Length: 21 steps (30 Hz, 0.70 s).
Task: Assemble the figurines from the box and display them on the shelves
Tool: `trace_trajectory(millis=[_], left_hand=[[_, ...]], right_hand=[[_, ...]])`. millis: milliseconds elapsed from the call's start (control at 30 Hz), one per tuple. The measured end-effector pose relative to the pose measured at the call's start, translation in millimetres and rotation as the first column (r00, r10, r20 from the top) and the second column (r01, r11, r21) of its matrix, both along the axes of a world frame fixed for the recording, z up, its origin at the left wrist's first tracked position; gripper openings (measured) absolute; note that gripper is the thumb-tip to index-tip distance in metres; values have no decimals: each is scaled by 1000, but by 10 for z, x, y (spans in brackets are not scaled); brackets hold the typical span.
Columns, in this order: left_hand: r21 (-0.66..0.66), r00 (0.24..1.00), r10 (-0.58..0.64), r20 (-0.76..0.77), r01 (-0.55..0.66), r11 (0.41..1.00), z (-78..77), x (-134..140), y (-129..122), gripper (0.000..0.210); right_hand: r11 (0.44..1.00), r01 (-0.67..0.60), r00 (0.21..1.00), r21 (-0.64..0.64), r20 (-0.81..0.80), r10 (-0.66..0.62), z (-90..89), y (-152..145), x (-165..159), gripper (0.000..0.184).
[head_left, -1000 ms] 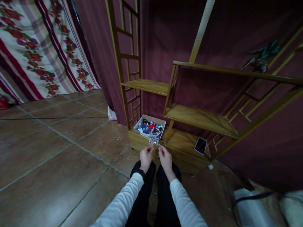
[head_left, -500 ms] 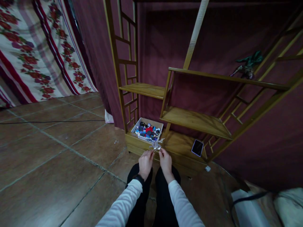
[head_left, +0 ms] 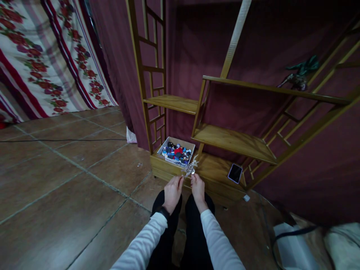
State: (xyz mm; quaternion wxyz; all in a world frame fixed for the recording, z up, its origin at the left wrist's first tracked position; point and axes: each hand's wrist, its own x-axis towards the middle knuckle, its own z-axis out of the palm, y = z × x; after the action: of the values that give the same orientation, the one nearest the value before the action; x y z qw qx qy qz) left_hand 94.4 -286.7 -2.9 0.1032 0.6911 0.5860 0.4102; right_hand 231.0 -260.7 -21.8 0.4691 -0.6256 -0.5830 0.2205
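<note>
"Since half a second ago, the glassy, see-through piece (head_left: 189,170) has swung up a little, its loose end now fanning to the upper right. What surrounds it in the head view?"

"Just beyond it, a shallow white box (head_left: 184,143) sits on the base at the left end of the wooden shelf unit (head_left: 236,144), heaped with small mixed parts (head_left: 176,153) in red, blue, black and white. In the picture, the piece overlaps the region by the box's near right corner; I can't tell whether they touch."

"Anything else close by?"

"A dark-screened device (head_left: 235,173) lies on the same base, well to the right. One shelf board overhangs the base between them, and a green and silvery figure (head_left: 298,74) stands on a higher one. Maroon drapery (head_left: 115,56) hangs behind; a thin cable (head_left: 70,140) crosses the floor on the left."

"And the hands?"

"Side by side above the dark-trousered knees, forearms reaching forward and converging. The left hand (head_left: 173,194), with a black band (head_left: 163,212) at its wrist, pinches the piece's lower left between thumb and fingertips. The right hand (head_left: 198,189) pinches its lower right, knuckles up, with a narrow gap between the two hands."
</note>
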Motion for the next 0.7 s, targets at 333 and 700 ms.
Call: trace_trajectory(millis=[333, 700], left_hand=[[-198, 654, -55, 754, 307, 931, 5, 72, 311, 30], [-225, 758, -92, 645, 304, 926, 106, 105, 231, 24]], right_hand=[[995, -96, 995, -26, 4, 96, 6, 34, 14, 36], [972, -233, 968, 23, -86, 234, 9, 40, -4, 29]])
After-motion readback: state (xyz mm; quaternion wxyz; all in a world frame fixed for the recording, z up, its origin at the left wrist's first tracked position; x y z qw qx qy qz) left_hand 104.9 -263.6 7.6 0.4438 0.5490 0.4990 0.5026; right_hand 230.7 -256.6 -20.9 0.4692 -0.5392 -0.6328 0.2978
